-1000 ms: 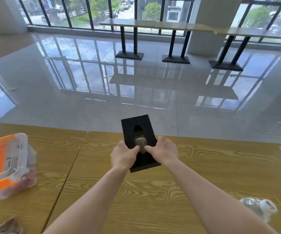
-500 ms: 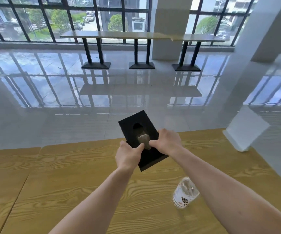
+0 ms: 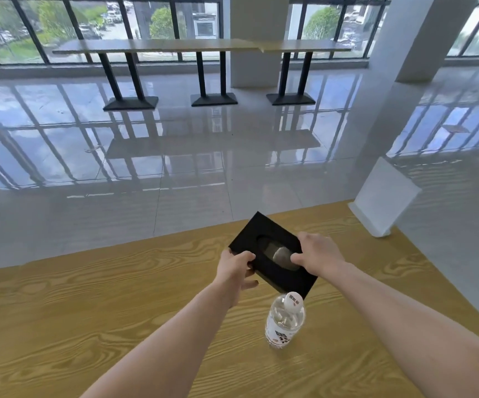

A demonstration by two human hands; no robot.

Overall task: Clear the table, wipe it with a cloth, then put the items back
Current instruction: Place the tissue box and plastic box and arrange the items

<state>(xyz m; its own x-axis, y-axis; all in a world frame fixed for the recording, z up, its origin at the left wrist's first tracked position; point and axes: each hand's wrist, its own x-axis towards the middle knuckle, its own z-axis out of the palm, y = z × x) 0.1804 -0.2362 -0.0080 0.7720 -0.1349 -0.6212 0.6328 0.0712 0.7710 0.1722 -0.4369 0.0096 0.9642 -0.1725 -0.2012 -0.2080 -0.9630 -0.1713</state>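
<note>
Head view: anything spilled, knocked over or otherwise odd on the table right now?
Nothing stands out. The bottle stands upright and capped on the table, no spill around it. Both hands, left and right, hold the black box, tilted, above the far edge.

A black tissue box with an oval top slot sat skewed above the wooden desk; a clear water bottle stood upright just beside it.

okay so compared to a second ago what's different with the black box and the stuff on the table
The black box, gripped by the left hand and right hand, has swung rightward and turned, now sitting just beyond the water bottle. The view has also turned right, so the orange-latched container has left the frame and the bottle has come fully into it. Both hands keep their hold; the wooden table is unchanged.
</note>
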